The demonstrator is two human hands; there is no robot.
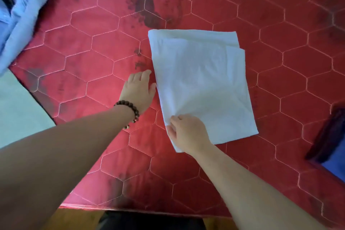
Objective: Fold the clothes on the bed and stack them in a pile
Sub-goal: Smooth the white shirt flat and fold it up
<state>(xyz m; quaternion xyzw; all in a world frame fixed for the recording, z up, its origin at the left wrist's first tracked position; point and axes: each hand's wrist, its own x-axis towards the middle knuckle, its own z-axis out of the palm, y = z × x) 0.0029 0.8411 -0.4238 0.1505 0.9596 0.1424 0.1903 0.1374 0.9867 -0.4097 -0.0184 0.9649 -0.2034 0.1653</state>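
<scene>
Your right hand (188, 132) pinches the near corner of the folded white garment (201, 84) lying on the red bed (280, 73); your left hand (139, 91), grip wide, rests beside its left edge

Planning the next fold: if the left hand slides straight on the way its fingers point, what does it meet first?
The left hand points up and slightly right, its fingertips right beside the left edge of the folded white cloth. It would likely brush that edge first; otherwise only the red mattress lies ahead. Whether it already touches is unclear.

Bare forearms without sleeves; a dark brown beaded bracelet (130, 111) circles the left wrist.
</scene>
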